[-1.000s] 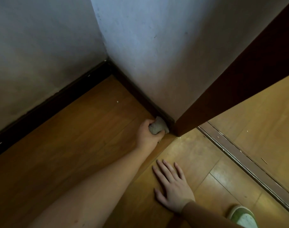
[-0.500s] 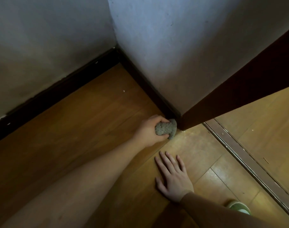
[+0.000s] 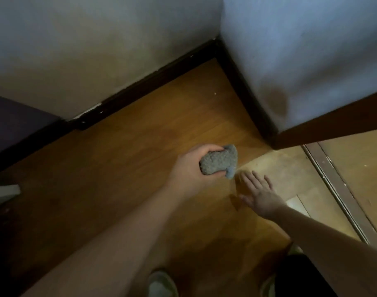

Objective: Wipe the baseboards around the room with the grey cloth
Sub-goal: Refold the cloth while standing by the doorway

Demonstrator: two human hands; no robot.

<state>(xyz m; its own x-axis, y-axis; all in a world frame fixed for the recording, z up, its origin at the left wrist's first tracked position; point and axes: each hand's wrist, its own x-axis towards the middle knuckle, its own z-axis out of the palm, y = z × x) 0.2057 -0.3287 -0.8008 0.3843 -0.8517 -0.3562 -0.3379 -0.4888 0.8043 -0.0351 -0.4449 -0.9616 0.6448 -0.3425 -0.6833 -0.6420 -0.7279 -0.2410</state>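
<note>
Just left hand fingers curled round grey cloth, right hand fingers spread straight, no legible writing.

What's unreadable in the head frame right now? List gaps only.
- Baseboard, head view: too dark to tell whether it is clean; its left end is hidden behind dark furniture.
- Cloth: its underside is hidden by the left hand that grips it.
- Right hand: motion blur; contact with the floor cannot be told.
- Shoes: cut off by the bottom edge, partly behind the arms.
</note>
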